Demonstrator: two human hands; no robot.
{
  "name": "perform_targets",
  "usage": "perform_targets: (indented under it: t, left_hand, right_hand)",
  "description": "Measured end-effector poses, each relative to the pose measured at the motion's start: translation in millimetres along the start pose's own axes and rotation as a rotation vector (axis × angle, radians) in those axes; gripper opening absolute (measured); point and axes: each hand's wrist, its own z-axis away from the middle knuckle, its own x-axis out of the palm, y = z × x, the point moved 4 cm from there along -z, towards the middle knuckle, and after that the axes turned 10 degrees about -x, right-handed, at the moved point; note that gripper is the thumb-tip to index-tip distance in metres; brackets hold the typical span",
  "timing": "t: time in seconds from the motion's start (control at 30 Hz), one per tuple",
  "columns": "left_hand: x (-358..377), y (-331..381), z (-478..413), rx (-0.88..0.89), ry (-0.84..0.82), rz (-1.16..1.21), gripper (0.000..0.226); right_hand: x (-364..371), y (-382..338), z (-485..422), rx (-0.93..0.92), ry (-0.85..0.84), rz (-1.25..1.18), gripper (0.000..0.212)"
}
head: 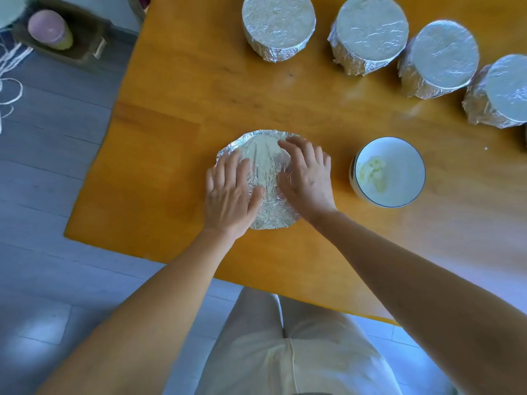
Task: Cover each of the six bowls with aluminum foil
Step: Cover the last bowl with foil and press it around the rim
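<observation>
my left hand (228, 192) and right hand (306, 178) press the foil (265, 169), fingers flat; bare bowl (399, 166) lies nearest my right.

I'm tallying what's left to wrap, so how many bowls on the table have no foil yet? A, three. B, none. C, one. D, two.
C: only the blue-rimmed white bowl sits open, right of the foil-topped bowl that the left hand and the right hand press on; the four far bowls are wrapped.
</observation>
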Motion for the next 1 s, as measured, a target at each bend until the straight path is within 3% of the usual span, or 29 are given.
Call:
perform_targets:
  t: [0.1,0.2,0.27,0.57,0.63,0.77,1.0]
  left_hand:
    - [12,8,-12,0.201,-0.089,-0.008,0.056]
    - [20,8,-16,0.197,-0.177,-0.055,0.065]
    - [21,6,-14,0.148,-0.203,-0.093,0.069]
    - [13,-9,-11,-0.062,-0.283,-0.154,0.090]
    - [7,-14,-5,0.005,-0.204,-0.124,0.084]
    - [4,-8,8,0.323,-0.093,-0.056,0.066]
    - [9,-8,8,0.260,-0.140,0.053,0.071]
  right_hand:
    - [8,-5,15,0.059,-0.081,-0.079,0.055]
    - [25,1,27,0.046,-0.380,0.004,0.076]
    - [27,4,27,-0.017,-0.447,0.062,0.079]
    - [23,6,24,-0.087,-0.477,0.073,0.086]
    - [17,6,25,-0.108,-0.433,0.051,0.087]
    - [9,1,27,-0.153,-0.296,-0.039,0.068]
    - [13,11,30,-0.116,-0.432,-0.194,0.084]
